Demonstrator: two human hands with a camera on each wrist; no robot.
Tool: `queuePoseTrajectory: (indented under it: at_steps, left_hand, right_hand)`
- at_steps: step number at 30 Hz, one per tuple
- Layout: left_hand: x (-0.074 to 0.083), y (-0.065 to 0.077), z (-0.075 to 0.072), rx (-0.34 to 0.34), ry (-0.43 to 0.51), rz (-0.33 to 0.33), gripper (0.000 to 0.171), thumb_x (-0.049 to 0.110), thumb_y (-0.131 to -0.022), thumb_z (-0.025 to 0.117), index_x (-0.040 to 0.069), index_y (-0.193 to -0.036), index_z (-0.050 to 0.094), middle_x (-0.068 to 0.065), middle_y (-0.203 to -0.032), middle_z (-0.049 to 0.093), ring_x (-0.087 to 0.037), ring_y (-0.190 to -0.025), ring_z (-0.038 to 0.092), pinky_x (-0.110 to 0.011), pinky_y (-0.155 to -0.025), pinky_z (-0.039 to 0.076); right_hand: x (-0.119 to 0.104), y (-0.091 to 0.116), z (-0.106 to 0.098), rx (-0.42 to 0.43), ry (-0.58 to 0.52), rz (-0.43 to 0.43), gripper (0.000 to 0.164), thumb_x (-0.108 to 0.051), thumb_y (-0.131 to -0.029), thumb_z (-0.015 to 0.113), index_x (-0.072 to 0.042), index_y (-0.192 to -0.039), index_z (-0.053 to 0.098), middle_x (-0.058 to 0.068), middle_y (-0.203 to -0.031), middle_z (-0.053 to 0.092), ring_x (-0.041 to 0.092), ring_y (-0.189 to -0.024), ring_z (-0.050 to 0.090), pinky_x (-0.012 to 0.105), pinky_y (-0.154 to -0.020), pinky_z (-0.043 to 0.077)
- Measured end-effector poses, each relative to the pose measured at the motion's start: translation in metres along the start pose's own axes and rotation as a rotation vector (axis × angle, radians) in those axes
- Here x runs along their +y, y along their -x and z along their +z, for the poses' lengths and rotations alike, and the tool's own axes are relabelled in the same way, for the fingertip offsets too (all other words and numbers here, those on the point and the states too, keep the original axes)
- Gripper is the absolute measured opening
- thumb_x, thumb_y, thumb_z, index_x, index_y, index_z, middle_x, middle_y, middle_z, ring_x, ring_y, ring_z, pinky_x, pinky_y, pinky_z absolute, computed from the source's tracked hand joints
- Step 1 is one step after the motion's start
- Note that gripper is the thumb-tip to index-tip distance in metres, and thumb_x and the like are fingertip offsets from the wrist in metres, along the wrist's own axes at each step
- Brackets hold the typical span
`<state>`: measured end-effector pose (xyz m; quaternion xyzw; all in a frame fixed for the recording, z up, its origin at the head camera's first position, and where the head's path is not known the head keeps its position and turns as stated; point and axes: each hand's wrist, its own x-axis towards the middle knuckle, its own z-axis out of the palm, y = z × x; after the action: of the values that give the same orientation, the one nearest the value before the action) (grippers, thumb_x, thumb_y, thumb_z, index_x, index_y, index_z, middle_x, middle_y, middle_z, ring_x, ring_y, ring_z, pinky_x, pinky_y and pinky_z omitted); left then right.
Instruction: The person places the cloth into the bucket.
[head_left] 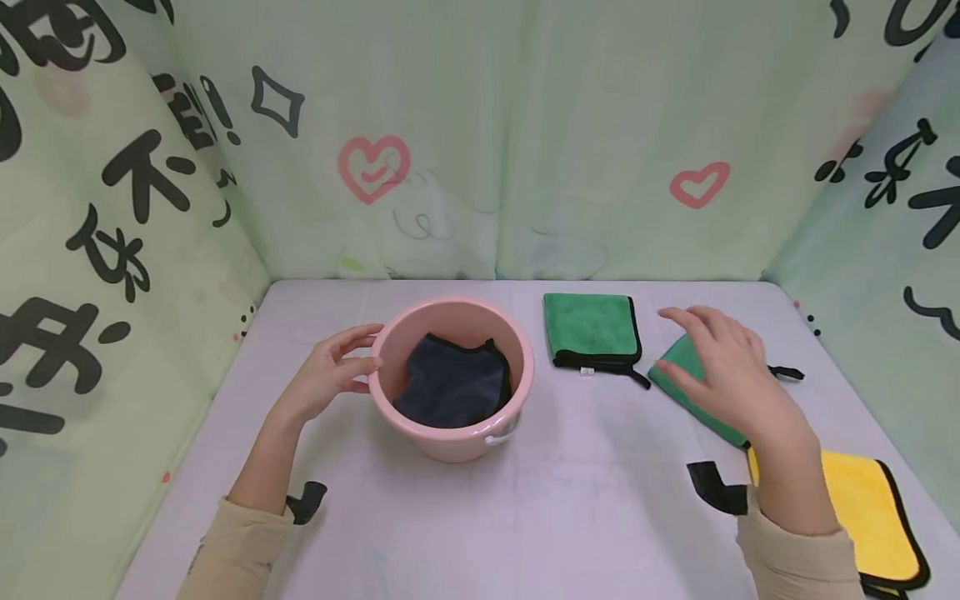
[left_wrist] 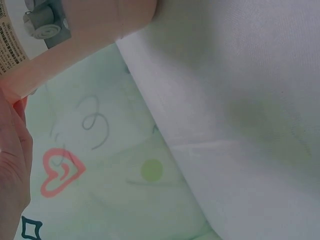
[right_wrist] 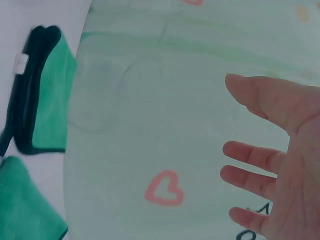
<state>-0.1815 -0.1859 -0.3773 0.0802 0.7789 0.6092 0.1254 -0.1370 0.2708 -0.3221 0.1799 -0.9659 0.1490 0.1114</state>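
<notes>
A pink bucket (head_left: 452, 446) stands at the middle of the table, with a dark grey-blue cloth (head_left: 453, 383) inside it. My left hand (head_left: 330, 375) holds the bucket's left rim, its thumb on the edge; the left wrist view catches part of this hand (left_wrist: 12, 160) beside the bucket (left_wrist: 107, 22). Over a folded green cloth (head_left: 681, 358) at the right hovers my right hand (head_left: 723, 375), fingers spread and holding nothing. That hand partly hides the cloth. Another folded green cloth (head_left: 591, 325) with black edging lies between the bucket and the right hand.
Folded yellow cloths (head_left: 862, 508) with black edging lie at the right front, partly behind the right forearm. Pale green curtains (head_left: 510, 167) with printed hearts and characters enclose the back and sides of the white-covered table (head_left: 562, 517).
</notes>
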Motion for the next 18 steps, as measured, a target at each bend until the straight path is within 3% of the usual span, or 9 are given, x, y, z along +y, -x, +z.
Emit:
queuePoseTrajectory:
  at_steps: [7,18]
  left_hand:
    - [0.000,0.001,-0.001,-0.001,0.000,0.001,0.053,0.018,-0.087,0.061,0.009,-0.135,0.042,-0.017,-0.127,0.047,-0.018,-0.088,0.062,-0.036,-0.071,0.055]
    - [0.001,0.001,0.000,0.003,-0.007,-0.004,0.053,0.019,-0.086,0.062,0.009,-0.134,0.042,-0.017,-0.127,0.047,-0.021,-0.091,0.061,-0.036,-0.071,0.055]
  right_hand:
    - [0.046,0.054,0.005,-0.017,0.016,0.247,0.072,-0.025,-0.085,0.063,-0.012,-0.142,0.021,0.032,-0.127,0.027,0.051,-0.110,0.026,0.070,-0.083,0.017]
    - [0.091,0.119,0.025,-0.142,0.127,0.648,0.096,-0.036,-0.077,0.069,-0.008,-0.144,0.006,0.039,-0.126,0.017,0.056,-0.105,0.018,0.070,-0.085,0.017]
